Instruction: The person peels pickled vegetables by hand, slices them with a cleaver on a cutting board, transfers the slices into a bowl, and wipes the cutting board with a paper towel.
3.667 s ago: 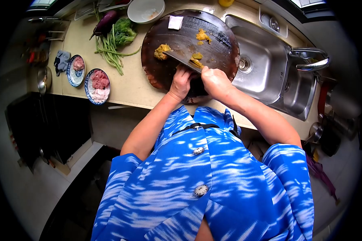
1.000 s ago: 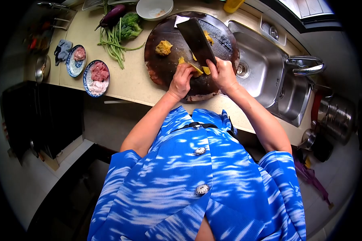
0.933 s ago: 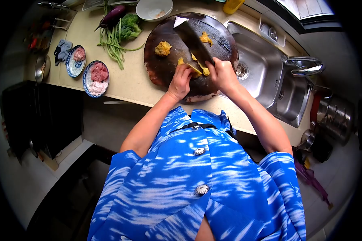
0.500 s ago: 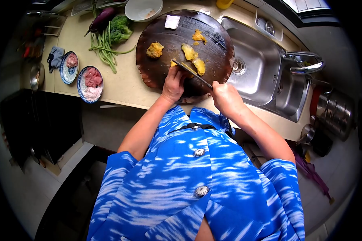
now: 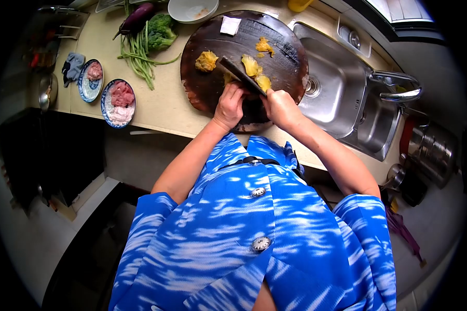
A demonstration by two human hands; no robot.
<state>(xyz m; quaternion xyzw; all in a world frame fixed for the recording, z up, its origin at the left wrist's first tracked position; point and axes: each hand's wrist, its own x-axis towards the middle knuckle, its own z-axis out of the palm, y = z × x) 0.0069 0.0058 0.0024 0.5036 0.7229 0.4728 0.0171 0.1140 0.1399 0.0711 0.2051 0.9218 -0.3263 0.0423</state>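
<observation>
My right hand (image 5: 281,108) is closed round the handle of a kitchen knife (image 5: 239,72), whose broad dark blade slants up to the left over the round chopping board (image 5: 197,44). Curled fingers of my left hand (image 5: 229,107) press on a yellow vegetable piece (image 5: 227,78) close beside the blade, which hides part of it. Just beyond the blade lie yellow vegetable slices (image 5: 251,65). A crumpled yellow-brown lump (image 5: 206,61) rests left of the knife, and a smaller shredded bit (image 5: 264,46) sits farther back. Near the board's far edge is a white folded square (image 5: 230,25).
Left on the counter are a plate of pink meat (image 5: 121,97), a smaller meat plate (image 5: 93,72), green beans (image 5: 135,65), broccoli (image 5: 161,32) and an eggplant (image 5: 136,19). A white bowl (image 5: 192,11) stands behind. The steel sink (image 5: 331,78) adjoins the board's right side.
The knife has tilted, so its broad side now shows rather than a thin edge. My right hand has come closer to my left. The view has shifted slightly.
</observation>
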